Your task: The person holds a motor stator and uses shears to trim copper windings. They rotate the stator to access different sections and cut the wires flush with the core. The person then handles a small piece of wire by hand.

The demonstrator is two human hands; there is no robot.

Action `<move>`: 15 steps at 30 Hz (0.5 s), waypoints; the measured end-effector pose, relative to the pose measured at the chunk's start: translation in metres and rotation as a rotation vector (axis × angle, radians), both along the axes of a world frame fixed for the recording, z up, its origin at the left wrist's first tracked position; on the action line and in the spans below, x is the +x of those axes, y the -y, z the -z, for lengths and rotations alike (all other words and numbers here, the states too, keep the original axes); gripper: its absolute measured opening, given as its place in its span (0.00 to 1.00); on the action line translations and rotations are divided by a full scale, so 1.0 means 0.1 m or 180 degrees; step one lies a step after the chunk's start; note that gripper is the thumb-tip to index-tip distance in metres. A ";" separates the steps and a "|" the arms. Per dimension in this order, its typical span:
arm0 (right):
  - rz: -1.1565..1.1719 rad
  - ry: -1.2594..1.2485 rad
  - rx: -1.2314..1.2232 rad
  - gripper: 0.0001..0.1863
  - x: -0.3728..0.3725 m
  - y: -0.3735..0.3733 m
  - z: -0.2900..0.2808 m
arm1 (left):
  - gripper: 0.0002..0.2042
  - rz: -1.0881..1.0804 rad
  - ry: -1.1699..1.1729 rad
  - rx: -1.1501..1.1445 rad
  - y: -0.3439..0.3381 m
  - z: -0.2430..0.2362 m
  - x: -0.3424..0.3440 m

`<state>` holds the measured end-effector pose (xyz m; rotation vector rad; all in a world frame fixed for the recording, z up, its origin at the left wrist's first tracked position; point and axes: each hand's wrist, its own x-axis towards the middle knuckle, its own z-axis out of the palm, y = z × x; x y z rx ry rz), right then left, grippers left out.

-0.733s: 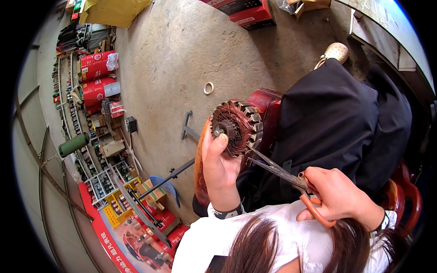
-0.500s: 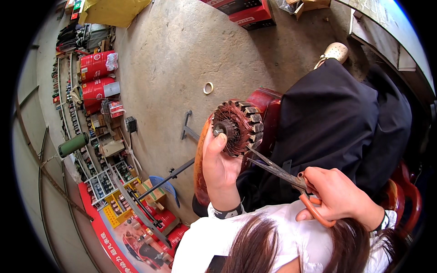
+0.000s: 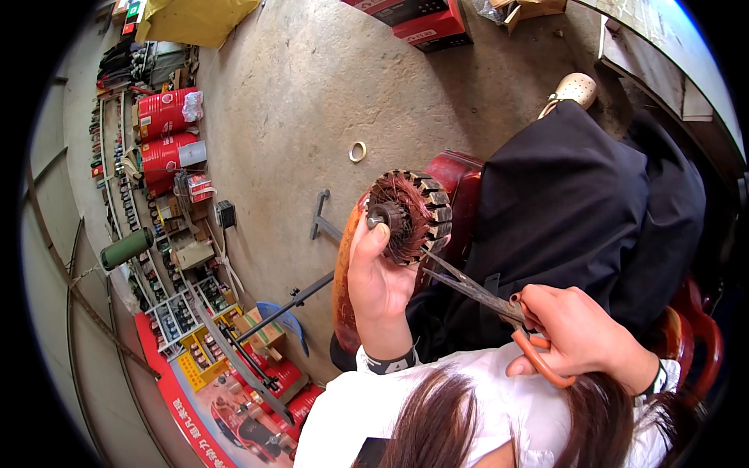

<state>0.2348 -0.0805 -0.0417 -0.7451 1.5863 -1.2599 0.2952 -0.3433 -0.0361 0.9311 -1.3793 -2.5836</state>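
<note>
A motor armature [image 3: 417, 204] with reddish copper windings, a slotted rim and a dark commutator at its hub is in my left hand [image 3: 380, 285]. My thumb presses near its shaft end, while the other fingers are hidden behind it. My right hand [image 3: 585, 331] grips a pair of scissors [image 3: 476, 290] by their orange-coated handles. The blades are parted, and their tips lie at the lower right edge of the armature; I cannot tell if they touch it. Beneath the armature is a reddish-brown wooden chair arm [image 3: 343, 308].
A roll of tape [image 3: 357, 151] lies on the concrete floor [image 3: 289, 101]. Red drums [image 3: 164, 113] and shelves of small bottles line the left side. A black metal stand [image 3: 289, 304] is left of the chair. Red boxes [image 3: 433, 27] sit at the far side.
The armature has turned slightly in my left hand, so its shaft end now shows more above my thumb. My right hand and the scissors have hardly moved.
</note>
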 end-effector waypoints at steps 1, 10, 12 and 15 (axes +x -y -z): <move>-0.0007 0.0014 0.0017 0.31 -0.01 0.00 -0.01 | 0.31 -0.0014 0.0017 -0.0019 0.00 0.00 0.00; 0.0027 0.0125 0.0066 0.31 0.00 0.02 -0.01 | 0.30 -0.0008 0.0058 -0.0174 -0.01 0.04 -0.03; 0.0049 0.0233 0.0085 0.32 0.01 0.03 0.01 | 0.30 -0.0062 0.0030 -0.0196 -0.02 0.07 -0.03; 0.0061 0.0358 0.0036 0.33 0.03 0.06 0.01 | 0.31 -0.0214 -0.0028 -0.0254 -0.11 -0.02 -0.06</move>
